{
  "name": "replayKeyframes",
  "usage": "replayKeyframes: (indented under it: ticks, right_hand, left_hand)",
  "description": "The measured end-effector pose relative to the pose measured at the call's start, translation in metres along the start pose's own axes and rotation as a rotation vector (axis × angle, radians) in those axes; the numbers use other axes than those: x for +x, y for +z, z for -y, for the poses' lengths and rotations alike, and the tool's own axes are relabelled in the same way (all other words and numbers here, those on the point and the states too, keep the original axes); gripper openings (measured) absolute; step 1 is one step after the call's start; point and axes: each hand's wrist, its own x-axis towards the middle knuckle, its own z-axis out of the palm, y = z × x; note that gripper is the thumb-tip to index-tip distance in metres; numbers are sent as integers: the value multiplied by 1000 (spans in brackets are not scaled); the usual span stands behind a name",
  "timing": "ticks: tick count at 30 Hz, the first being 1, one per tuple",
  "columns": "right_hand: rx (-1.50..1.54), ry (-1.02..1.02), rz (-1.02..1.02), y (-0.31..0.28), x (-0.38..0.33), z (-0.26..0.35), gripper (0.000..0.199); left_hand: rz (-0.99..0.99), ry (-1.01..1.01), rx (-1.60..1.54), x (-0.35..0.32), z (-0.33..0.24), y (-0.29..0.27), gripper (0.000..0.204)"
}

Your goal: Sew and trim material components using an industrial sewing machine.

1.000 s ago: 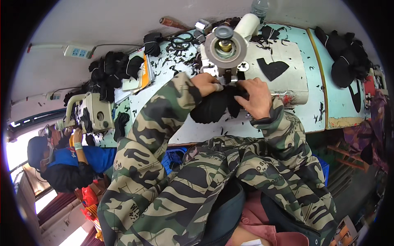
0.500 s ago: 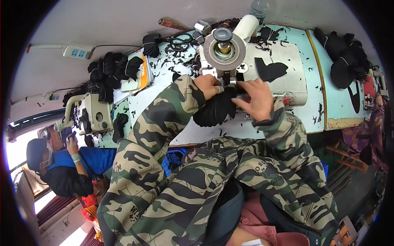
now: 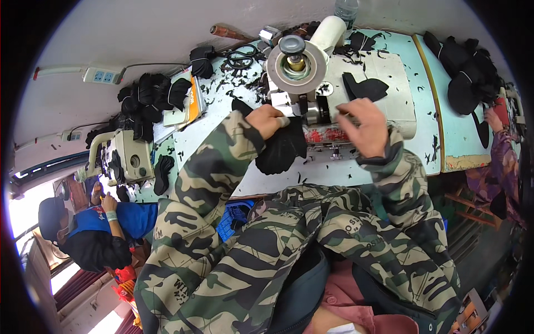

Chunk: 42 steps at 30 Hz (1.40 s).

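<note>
My left hand (image 3: 269, 119) holds the black cloth (image 3: 282, 149) tight in its fingers, pressed against the machine (image 3: 334, 89) mid-surface to keep it steady. My right hand (image 3: 362, 123) hovers beside it, fingers loosely spread, empty.

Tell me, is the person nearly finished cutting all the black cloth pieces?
Probably not. One cut black piece lies on the machine's top, and black scraps litter the table. In hand: the left hand holds a black fabric piece at the machine with the round wheel; the right hand hovers open. Left: piles of black pieces at the table's far left.
</note>
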Motion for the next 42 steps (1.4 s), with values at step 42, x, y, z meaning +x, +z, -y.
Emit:
replayKeyframes:
  ticks: [42]
  right_hand:
    - [-210,-64,-388,-34,23,10,21]
  left_hand:
    - [17,-20,-26,-11,1,-6,26]
